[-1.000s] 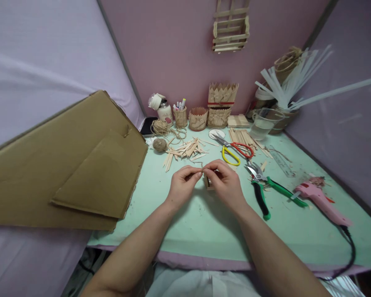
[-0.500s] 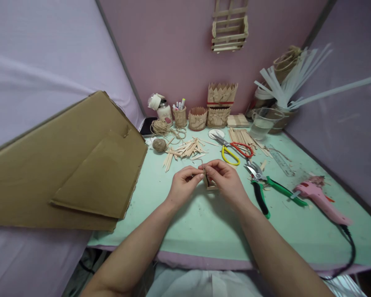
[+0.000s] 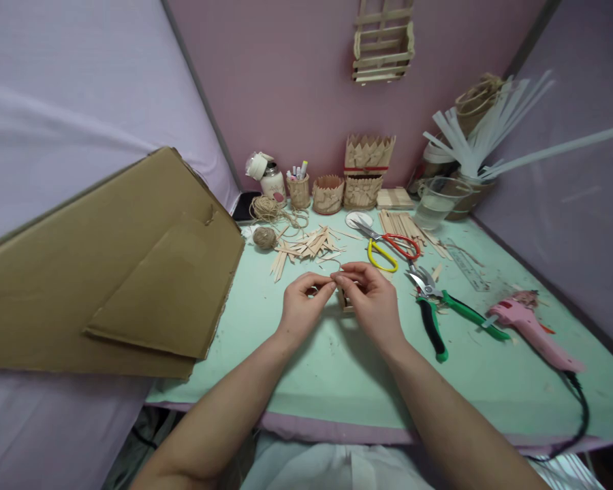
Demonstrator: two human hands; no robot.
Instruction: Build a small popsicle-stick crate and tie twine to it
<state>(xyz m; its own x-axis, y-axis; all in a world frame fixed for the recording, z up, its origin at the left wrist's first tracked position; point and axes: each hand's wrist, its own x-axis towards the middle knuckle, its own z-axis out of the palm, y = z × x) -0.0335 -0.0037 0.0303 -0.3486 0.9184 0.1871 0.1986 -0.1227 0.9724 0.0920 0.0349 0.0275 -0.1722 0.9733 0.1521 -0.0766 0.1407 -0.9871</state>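
Observation:
My left hand (image 3: 304, 303) and my right hand (image 3: 372, 296) meet over the middle of the table, fingertips pinched together. A thin piece of twine (image 3: 333, 259) curves out from between their tips. Below and partly behind my right fingers shows a small wooden stick frame (image 3: 347, 306); most of it is hidden. Exactly how the twine lies against the frame cannot be seen. Just beyond my hands is a loose pile of cut craft sticks (image 3: 314, 243). A ball of twine (image 3: 264, 237) rests to its left.
Red-and-yellow scissors (image 3: 396, 243), green-handled pruning shears (image 3: 430, 299), a ruler (image 3: 466, 264) and a pink glue gun (image 3: 536, 330) lie at right. Cardboard sheets (image 3: 148, 292) lean at left. Stick-covered holders (image 3: 328, 195), a plastic cup (image 3: 434, 207) and white glue sticks (image 3: 467, 146) stand behind.
My fingertips have drawn closer together over the twine, and the right fingers have shifted slightly. The view has moved a little; the table objects stay put.

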